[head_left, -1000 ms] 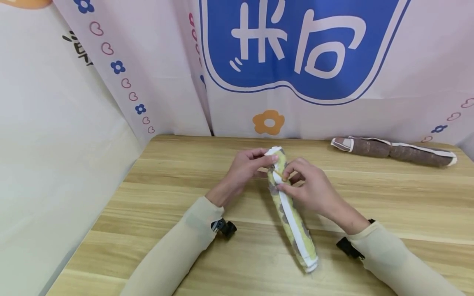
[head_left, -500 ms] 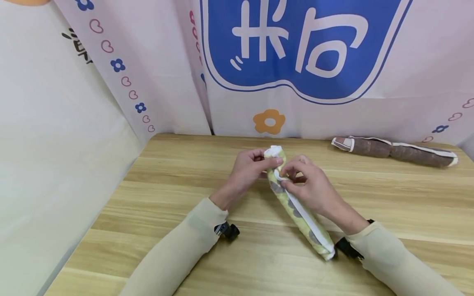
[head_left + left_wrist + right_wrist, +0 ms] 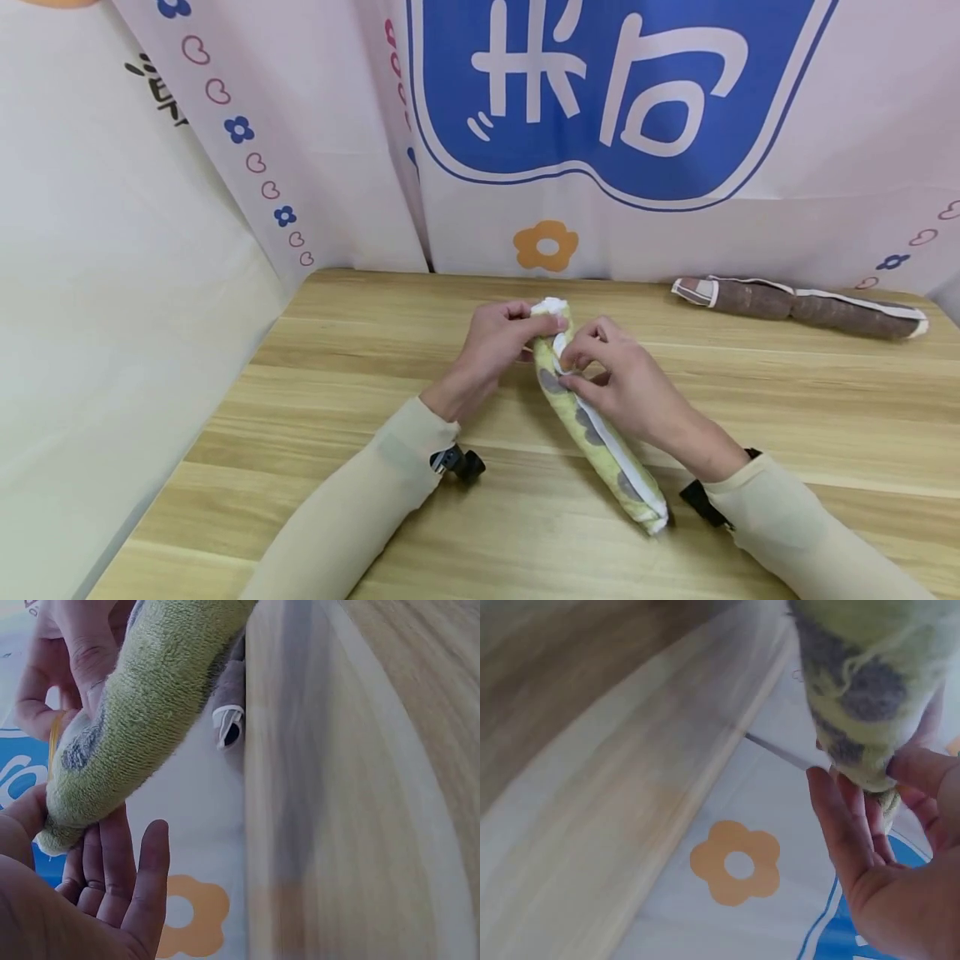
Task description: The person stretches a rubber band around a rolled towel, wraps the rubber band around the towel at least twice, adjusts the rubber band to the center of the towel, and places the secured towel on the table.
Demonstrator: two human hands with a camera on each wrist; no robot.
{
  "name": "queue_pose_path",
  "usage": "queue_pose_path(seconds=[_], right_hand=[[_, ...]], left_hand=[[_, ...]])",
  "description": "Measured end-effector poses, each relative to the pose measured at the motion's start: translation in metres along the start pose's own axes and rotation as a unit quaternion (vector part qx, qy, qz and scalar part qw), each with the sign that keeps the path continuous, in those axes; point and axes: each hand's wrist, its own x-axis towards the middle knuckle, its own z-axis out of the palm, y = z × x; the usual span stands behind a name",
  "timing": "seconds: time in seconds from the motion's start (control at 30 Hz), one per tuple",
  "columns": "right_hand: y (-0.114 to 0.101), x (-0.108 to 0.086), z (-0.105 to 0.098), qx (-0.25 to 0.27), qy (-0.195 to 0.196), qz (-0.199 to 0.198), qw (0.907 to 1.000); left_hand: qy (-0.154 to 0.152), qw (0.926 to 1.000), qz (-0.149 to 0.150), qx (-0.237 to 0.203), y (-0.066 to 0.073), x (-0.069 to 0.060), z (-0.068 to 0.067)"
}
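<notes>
A rolled towel (image 3: 600,442), yellow-green with grey spots and a white edge strip, slants over the table. My left hand (image 3: 498,337) grips its far end between thumb and fingers; in the left wrist view, that hand's fingers (image 3: 112,855) lie under the towel's tip. A thin yellow rubber band (image 3: 54,746) stretches beside the roll near this end. My right hand (image 3: 630,379) pinches the band against the towel, close to the white strip. How far the band circles the roll is hidden by the fingers.
A brown rolled towel (image 3: 795,308) with white edging, narrowed at its middle, lies at the back right of the wooden table (image 3: 315,383). Behind the table hangs a printed cloth (image 3: 480,225). A pale wall or sheet (image 3: 135,275) stands to the left.
The towel's near end has swung right, then slightly back left. Both hands stay at its far end, the right fingers shifting a little at the band and white strip.
</notes>
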Motion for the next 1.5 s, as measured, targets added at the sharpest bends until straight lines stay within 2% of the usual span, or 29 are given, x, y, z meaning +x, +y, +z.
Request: queue_pose_path(seconds=[0.13,0.23,0.3,0.43,0.5,0.57,0.7,0.8,0.9,1.0,1.17,1.43,1.5], right_hand=[[0.001,-0.001,0.002,-0.059,0.002,-0.079,0.9951],[0.0,-0.001,0.003,-0.074,-0.007,-0.097,0.9925],[-0.001,-0.001,0.004,-0.051,-0.018,-0.068,0.9962],[-0.007,0.0,0.006,0.0,-0.02,0.041,0.9989],[-0.01,0.001,0.006,0.008,-0.007,0.081,0.9967],[-0.012,0.001,0.006,0.006,0.014,0.096,0.9953],[-0.008,0.001,0.003,0.042,0.047,0.108,0.9921],[-0.003,0.001,0.0,0.091,0.045,0.115,0.9881],[0.0,0.001,0.0,0.122,0.037,0.119,0.9847],[0.003,0.002,0.0,0.135,0.04,0.123,0.9824],[0.002,0.001,0.001,0.115,0.05,0.113,0.9857],[-0.004,0.001,-0.002,0.095,0.008,0.145,0.9848],[-0.005,0.001,-0.001,0.089,0.0,0.143,0.9857]], left_hand=[[0.01,0.9999,-0.006,0.006,-0.001,0.002,-0.002],[0.025,0.9996,-0.006,0.01,-0.003,0.004,-0.002],[0.033,0.9993,0.0,0.016,-0.004,0.004,-0.002],[0.034,0.9988,0.02,0.031,-0.005,0.003,0.0],[0.019,0.9991,0.031,0.022,-0.006,0.003,0.0],[-0.008,0.9991,0.042,0.002,-0.008,0.005,-0.001],[-0.088,0.9931,0.052,-0.058,-0.014,0.011,-0.006],[-0.147,0.9847,0.041,-0.085,-0.017,0.014,-0.011],[-0.168,0.9815,0.035,-0.085,-0.018,0.016,-0.014],[-0.151,0.9855,0.039,-0.067,-0.015,0.015,-0.013],[-0.108,0.9925,0.044,-0.036,-0.009,0.011,-0.008],[-0.042,0.9982,0.04,0.016,-0.001,0.003,0.0],[-0.029,0.9983,0.04,0.03,0.001,0.002,0.001]])
